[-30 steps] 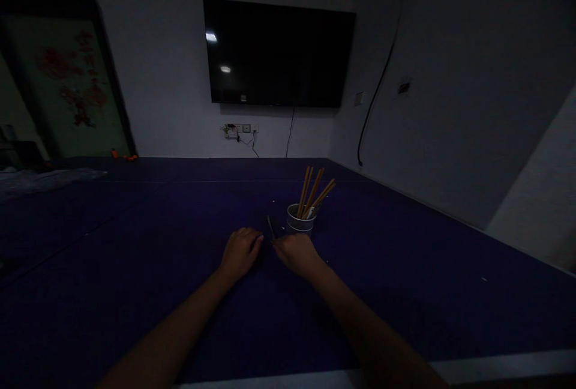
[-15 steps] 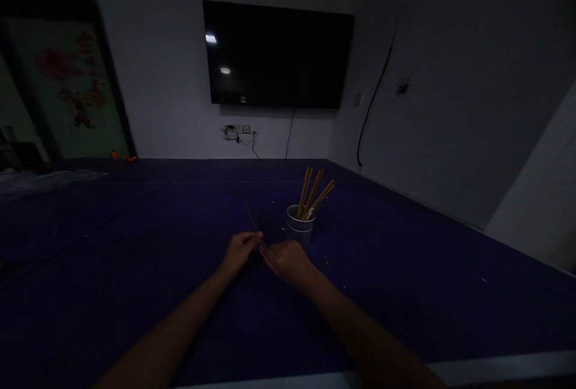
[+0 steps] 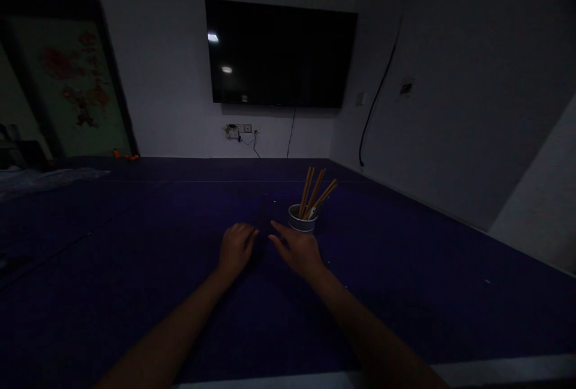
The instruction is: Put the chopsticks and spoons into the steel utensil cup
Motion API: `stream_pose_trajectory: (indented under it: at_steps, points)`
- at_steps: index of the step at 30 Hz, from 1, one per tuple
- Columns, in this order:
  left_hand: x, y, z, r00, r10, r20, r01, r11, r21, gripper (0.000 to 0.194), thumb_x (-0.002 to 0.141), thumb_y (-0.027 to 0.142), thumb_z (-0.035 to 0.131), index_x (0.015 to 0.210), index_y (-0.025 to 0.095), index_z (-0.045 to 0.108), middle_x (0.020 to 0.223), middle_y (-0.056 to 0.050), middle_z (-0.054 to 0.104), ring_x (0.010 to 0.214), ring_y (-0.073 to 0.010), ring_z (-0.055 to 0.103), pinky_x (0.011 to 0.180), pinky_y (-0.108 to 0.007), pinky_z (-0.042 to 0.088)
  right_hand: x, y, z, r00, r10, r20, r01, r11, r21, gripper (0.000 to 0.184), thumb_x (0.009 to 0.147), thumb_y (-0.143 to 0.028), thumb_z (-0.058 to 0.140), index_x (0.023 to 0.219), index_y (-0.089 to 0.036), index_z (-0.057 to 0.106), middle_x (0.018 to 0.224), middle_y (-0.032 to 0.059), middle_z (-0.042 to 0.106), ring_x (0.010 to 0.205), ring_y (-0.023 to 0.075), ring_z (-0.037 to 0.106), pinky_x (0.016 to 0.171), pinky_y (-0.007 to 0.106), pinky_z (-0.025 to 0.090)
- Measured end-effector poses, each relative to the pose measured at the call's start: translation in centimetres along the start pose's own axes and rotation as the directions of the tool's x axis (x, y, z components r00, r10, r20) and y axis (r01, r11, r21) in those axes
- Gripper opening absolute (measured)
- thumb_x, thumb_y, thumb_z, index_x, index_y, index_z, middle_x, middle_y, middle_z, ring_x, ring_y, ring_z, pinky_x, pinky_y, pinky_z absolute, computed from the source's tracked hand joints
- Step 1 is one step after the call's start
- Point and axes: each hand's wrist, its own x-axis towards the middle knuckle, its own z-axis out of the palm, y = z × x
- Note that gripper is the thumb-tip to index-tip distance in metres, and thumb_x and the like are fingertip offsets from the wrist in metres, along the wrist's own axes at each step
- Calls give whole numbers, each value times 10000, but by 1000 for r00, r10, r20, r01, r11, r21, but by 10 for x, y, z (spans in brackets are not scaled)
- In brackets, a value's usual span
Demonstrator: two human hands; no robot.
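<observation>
In the head view, a wide, dark blue table [image 3: 171,245] filled the lower part of the dim room, with a pale strip along its near edge and small white specks scattered over it. The left hand [image 3: 234,251] rested low over the table, thumb and forefinger close together; whether they gripped anything could not be told. Just beyond the fingertips showed a faint, thin, dark stick [image 3: 263,203], hard to make out. The right hand [image 3: 299,250] was free of any hold, thumb and forefinger spread apart towards the left hand. Just beyond it, partly hidden by it, a grey cup [image 3: 302,225] stood upright on the table, wooden sticks [image 3: 316,192] leaning out of its top.

At the far left lay crumpled plastic [image 3: 49,180], with small orange things [image 3: 132,158] near a door [image 3: 72,95] bearing red decorations. A dark television [image 3: 281,56] hung on the far wall [image 3: 157,65] above some sockets [image 3: 245,129], and a black cable [image 3: 381,83] ran down the right wall [image 3: 459,113].
</observation>
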Motion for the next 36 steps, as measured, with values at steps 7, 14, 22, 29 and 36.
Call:
stream_pose_trajectory:
  at_steps: [7,14,22,29,36]
  points:
    - [-2,7,-3,980,193,53,-199,962,187,215,896,254,434,937,213,641,868,-52,652,850,-180,550,718,-324,391,-1,-2,0,975,72,-212,-46,991,125,396,922,-435,372,1118,-192,616,803,29,719,618,122,647,599,220,458]
    - [-1,7,-2,983,133,-125,-108,975,193,403,885,254,439,1286,211,437,1235,-106,538,1122,-204,495,893,-365,423,-2,-3,-5,865,35,-500,54,985,162,463,955,-388,280,740,-183,636,652,25,666,596,117,628,578,219,458]
    - [-2,4,0,992,57,-111,-43,990,131,442,871,243,432,1311,227,401,1249,-100,514,1159,-211,483,949,-392,425,6,26,-23,772,308,-555,-303,947,104,552,936,-492,199,779,-172,621,722,57,653,708,162,621,659,260,429]
    - [-3,2,2,995,77,-63,-71,994,89,453,868,245,431,1319,222,388,1250,-111,515,1177,-220,472,952,-414,424,10,24,-22,761,494,-421,-487,863,132,571,918,-535,207,847,-158,630,750,72,665,685,182,596,625,266,368]
    - [-4,2,4,997,67,-27,-64,992,105,445,867,237,425,1310,210,392,1219,-113,538,1155,-212,488,945,-398,426,9,26,-20,774,535,-338,-532,840,108,542,918,-515,253,845,-155,651,735,86,674,659,181,591,586,261,329]
